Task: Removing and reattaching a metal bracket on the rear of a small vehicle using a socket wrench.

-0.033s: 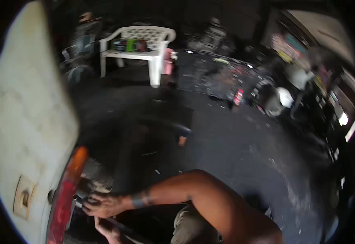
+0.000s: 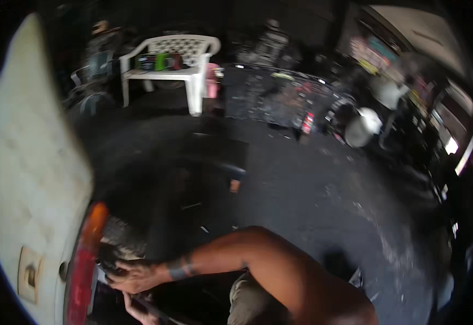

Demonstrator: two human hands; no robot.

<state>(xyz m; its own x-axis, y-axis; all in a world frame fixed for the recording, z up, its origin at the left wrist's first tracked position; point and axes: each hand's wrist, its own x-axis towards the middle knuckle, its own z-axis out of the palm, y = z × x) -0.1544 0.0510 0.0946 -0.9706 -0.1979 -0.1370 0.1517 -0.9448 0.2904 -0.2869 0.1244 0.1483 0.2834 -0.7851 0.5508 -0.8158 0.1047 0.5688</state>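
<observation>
right hand [image 2: 132, 278] stretches leftward, elbow [image 2: 255, 236] bent, near the red-orange lamp [image 2: 82, 271].

Large panel [image 2: 36, 162]: smooth, painted look, low sheen, stained in patches. Red-and-orange lamp lens [image 2: 82, 271]: smooth plastic look, slight gloss. Grey lump [image 2: 120, 233] near lens: rough, matt. Trouser knee [image 2: 251, 303]: pale cloth, matt, creased. Chair [image 2: 163, 76]: white moulded plastic, smooth, lattice-patterned back. Floor [image 2: 296, 184]: dark, mostly matt, pale scuffed streaks. Bucket-like container [image 2: 361, 131]: smooth, pale; material too blurred to call.
</observation>
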